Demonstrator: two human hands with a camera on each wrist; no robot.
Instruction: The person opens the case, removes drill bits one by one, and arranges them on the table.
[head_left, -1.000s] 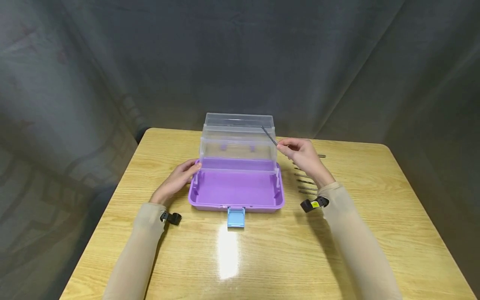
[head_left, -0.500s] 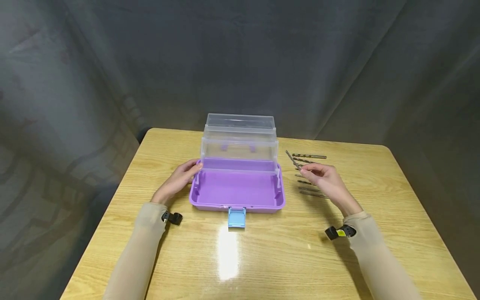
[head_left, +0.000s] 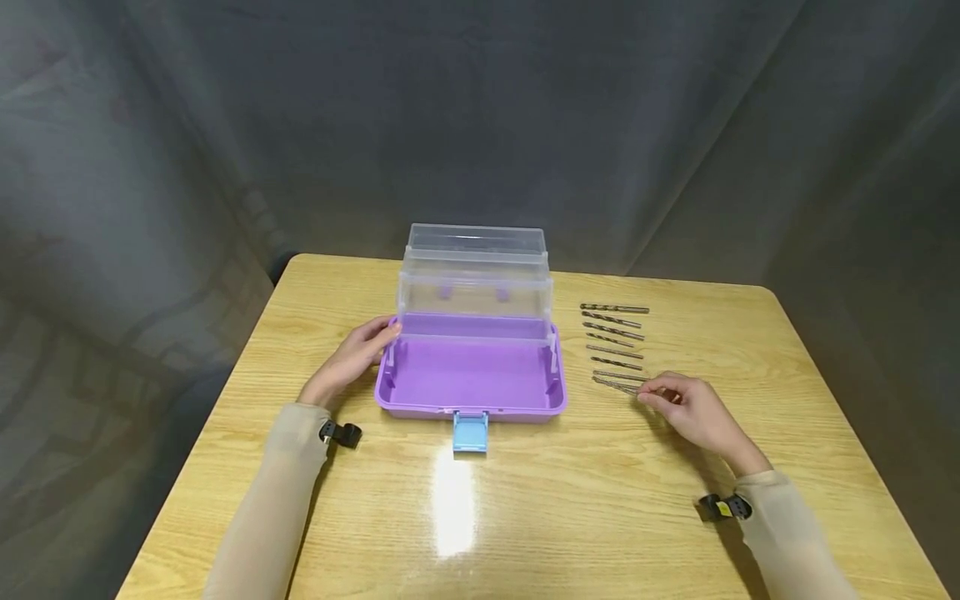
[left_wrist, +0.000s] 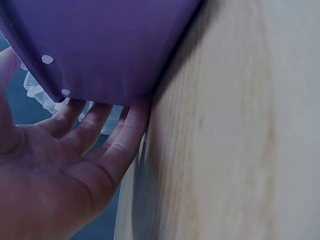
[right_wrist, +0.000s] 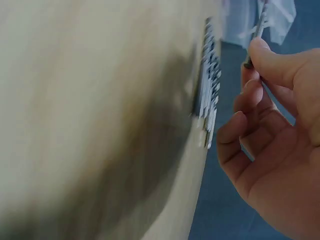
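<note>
A purple toolbox (head_left: pixel 471 375) stands open at the table's middle, its clear trays (head_left: pixel 474 283) raised behind and a blue latch (head_left: pixel 470 432) at the front. My left hand (head_left: pixel 367 346) rests with straight fingers against the box's left wall (left_wrist: pixel 110 45); the left wrist view shows those fingers (left_wrist: pixel 100 120) flat on it. To the right, several drill bits (head_left: pixel 613 342) lie in a row. My right hand (head_left: pixel 652 394) pinches one drill bit (head_left: pixel 615 385) at the near end of that row. The right wrist view shows thumb and fingertips (right_wrist: pixel 255 60) round the bit's end (right_wrist: pixel 260 22).
The wooden table (head_left: pixel 525 500) has rounded corners, and a glare spot lies in front of the latch. A grey cloth backdrop (head_left: pixel 480 125) hangs behind it. Black wrist straps (head_left: pixel 341 434) sit on both sleeves.
My right hand carried a drill bit from the top of the clear trays, right and toward me, down to the near end of the row. The left hand stayed put.
</note>
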